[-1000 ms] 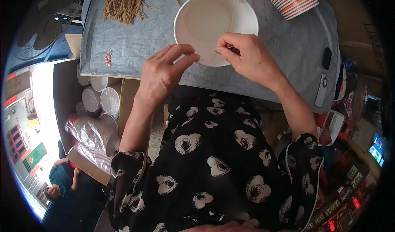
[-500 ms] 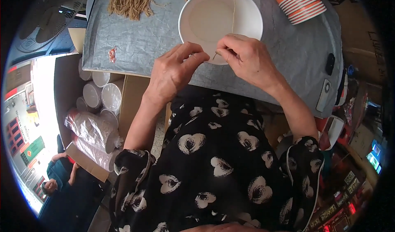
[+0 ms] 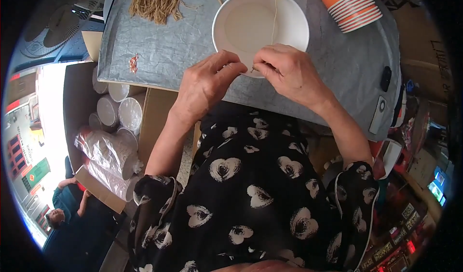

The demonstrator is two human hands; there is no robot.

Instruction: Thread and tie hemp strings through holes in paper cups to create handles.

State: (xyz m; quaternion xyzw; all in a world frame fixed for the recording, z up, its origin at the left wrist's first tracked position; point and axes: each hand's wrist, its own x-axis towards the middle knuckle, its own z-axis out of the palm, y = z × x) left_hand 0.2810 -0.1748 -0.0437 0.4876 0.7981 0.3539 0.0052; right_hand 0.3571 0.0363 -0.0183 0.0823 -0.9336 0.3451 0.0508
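Above the near rim of the white tub [image 3: 295,26], a thin string [image 3: 275,23], draped from the far rim, is pinched by the right hand [image 3: 293,70]. Just beside, the left hand [image 3: 205,80] is curled; whether anything is gripped there cannot be told.

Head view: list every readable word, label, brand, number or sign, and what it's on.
Wording isn't copied here; locations only:
Brown cardboard, upper right: dark print, not quoted.
Green panel, far left: small marks, too blurred to read.
Pale wall, far left: dark characters, too small.
White bowl: no text visible.
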